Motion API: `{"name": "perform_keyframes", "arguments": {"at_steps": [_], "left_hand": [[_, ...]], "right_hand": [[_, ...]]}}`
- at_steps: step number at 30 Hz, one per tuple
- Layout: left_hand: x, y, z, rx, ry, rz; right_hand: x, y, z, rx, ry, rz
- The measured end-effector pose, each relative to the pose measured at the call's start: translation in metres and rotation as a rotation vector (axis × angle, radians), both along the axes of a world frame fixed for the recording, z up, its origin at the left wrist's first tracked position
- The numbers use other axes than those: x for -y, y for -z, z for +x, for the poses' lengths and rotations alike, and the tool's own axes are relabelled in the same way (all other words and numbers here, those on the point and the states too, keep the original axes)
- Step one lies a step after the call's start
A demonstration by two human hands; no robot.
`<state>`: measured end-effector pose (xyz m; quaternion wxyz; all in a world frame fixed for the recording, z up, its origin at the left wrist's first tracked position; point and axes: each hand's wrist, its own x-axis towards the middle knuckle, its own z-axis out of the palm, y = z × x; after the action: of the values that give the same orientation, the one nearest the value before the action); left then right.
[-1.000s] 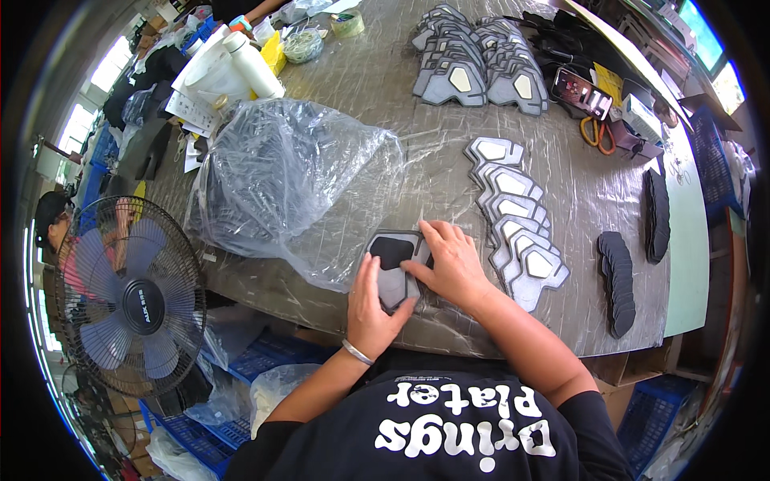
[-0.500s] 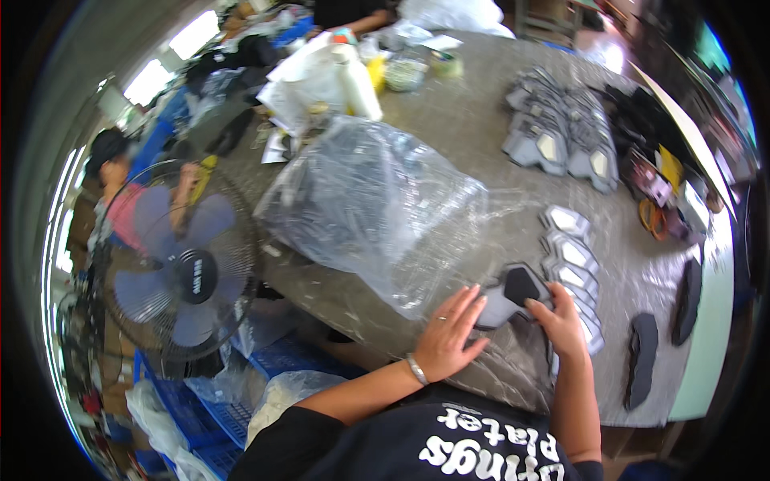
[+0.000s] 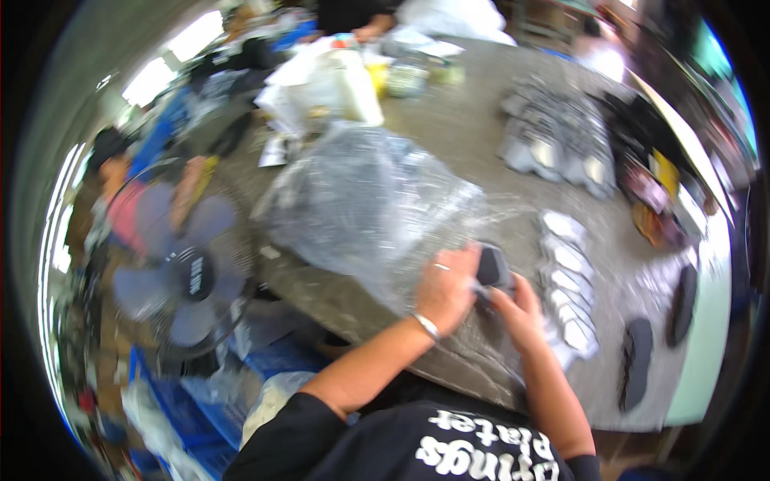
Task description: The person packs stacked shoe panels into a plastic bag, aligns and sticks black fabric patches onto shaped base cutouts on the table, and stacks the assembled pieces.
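Note:
Both my hands hold a grey shaped pad with a black centre (image 3: 492, 266) over the near part of the table. My left hand (image 3: 447, 290) grips its left side, with the fingertips partly hidden. At the pad's lower right side, my right hand (image 3: 520, 311) pinches it between thumb and fingers. Just right of my right hand lies an overlapping row of grey pads with pale centres (image 3: 571, 280). A clear plastic bag (image 3: 365, 204) with grey contents sits beyond my left hand. Motion blurs the hands and the held pad somewhat.
Two more rows of grey pads (image 3: 553, 136) lie at the far right. Two dark strips, one of them (image 3: 636, 365) nearer, rest by the right edge. A fan (image 3: 191, 272) and blue crates (image 3: 172, 405) stand left of the table. Another person sits at the far left.
Both hands have moved slightly up and left with the pad, away from the row. The pad is now turned more upright, and my left fingers have closed on it.

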<state>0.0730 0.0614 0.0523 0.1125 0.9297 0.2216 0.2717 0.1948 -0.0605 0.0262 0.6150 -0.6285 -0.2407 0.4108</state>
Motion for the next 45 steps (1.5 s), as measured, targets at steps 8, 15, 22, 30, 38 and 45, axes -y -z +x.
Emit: {"name": "perform_keyframes", "arguments": {"at_steps": [8,15,22,30,38,45], "left_hand": [[-0.043,0.024,-0.024,-0.293,-0.107,-0.154],[0.039,-0.003,0.029,-0.136,0.400,-0.258],[0.071,0.033,0.088,-0.353,0.594,-0.030],[0.090,0.046,0.052,-0.417,0.550,-0.127],[0.117,0.008,0.067,-0.265,0.632,-0.146],[0.204,-0.003,0.150,-0.209,1.225,-0.035]], "right_hand": [[0.094,-0.029,-0.005,0.661,0.050,0.038],[0.181,-0.025,0.050,1.006,0.337,-0.540],[0.177,-0.002,0.037,1.042,0.094,-0.427],[0.186,-0.002,0.016,1.009,0.056,-0.394],[0.294,-0.031,0.046,1.079,0.848,-0.704],[0.318,-0.024,0.054,1.062,0.724,-0.790]]}}
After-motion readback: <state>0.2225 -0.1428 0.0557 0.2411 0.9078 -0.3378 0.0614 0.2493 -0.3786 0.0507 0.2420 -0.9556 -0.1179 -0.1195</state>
